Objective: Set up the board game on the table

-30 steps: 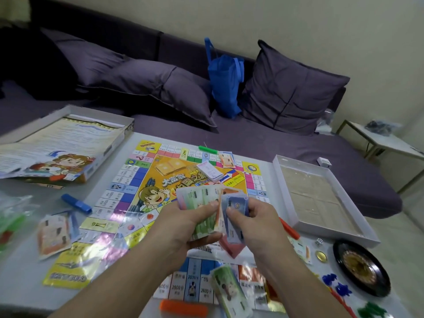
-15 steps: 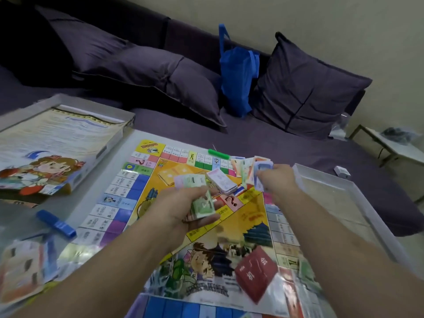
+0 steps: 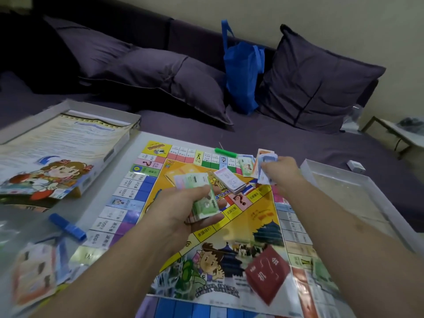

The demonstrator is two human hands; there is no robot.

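A wad of green notes (image 3: 203,198) is gripped in the left hand (image 3: 183,210) over the board (image 3: 259,216) on the desk (image 3: 110,180); a few notes (image 3: 266,165) are pinched by the right hand (image 3: 281,172) at the far right corner. If released carelessly, they could be scattered off the edge.

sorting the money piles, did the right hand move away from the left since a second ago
Yes. The right hand went from beside the left hand out to the game board's far right corner.

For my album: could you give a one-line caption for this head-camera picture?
Over the game board, the left hand grips green play money while the right hand places more bills.
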